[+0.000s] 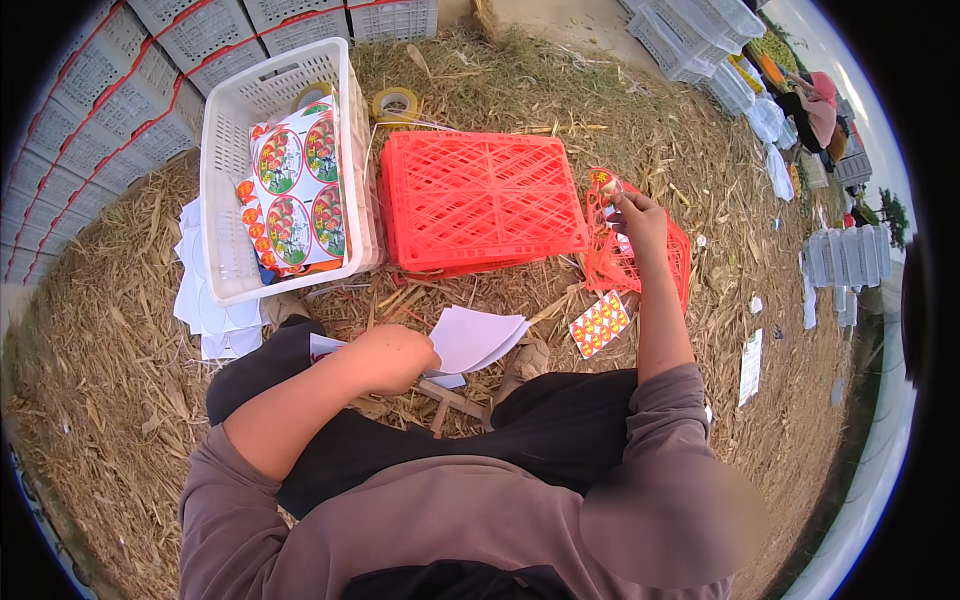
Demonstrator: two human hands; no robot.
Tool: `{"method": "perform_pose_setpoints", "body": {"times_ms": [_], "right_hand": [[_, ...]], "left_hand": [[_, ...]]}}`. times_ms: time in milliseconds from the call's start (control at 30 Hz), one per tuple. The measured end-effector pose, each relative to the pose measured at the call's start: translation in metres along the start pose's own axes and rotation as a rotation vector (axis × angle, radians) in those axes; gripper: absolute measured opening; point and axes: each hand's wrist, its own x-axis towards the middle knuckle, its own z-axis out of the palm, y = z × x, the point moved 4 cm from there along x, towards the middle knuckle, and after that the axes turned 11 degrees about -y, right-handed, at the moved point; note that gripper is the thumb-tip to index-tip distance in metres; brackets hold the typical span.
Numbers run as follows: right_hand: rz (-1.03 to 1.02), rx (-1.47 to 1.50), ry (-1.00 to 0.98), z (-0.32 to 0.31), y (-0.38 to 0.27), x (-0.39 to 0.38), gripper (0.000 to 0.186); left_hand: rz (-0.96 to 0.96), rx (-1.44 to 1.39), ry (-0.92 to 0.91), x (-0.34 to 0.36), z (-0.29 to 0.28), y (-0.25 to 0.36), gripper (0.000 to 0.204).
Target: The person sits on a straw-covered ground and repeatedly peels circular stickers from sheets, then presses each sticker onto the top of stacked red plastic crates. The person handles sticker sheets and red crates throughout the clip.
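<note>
My right hand (638, 213) is pinched at the edge of a loose red lattice lid (660, 265), by a small red-and-yellow sticker (604, 179); exactly what the fingertips grip is unclear. My left hand (395, 355) is curled over my lap beside white paper sheets (472, 338), its fingertips hidden. A sheet of round red-and-yellow stickers (598, 322) lies on the straw below the lid. Stacked red plastic lids (483, 200) sit in the centre. A white crate (221, 220) holds large round fruit-picture labels (280, 155).
Grey crates (150, 100) are stacked at left, more (690, 40) at upper right. Tape rolls (395, 102) lie behind the lids, paper sheets (200, 290) beside the white crate. A co-worker (815, 115) is bent among goods at right, near upright crates (845, 255).
</note>
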Motion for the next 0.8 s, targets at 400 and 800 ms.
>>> {"method": "perform_pose_setpoints", "body": {"times_ms": [400,800], "right_hand": [[-0.262,-0.145,-0.186,0.150,0.021,0.088,0.020],[-0.259,-1.011,0.035,0.181,0.093,0.095,0.038]], "left_hand": [[0.109,-0.024,-0.008,0.002,0.008,0.004,0.036],[0.154,-0.069,0.028,-0.002,0.011,0.001,0.025]]}}
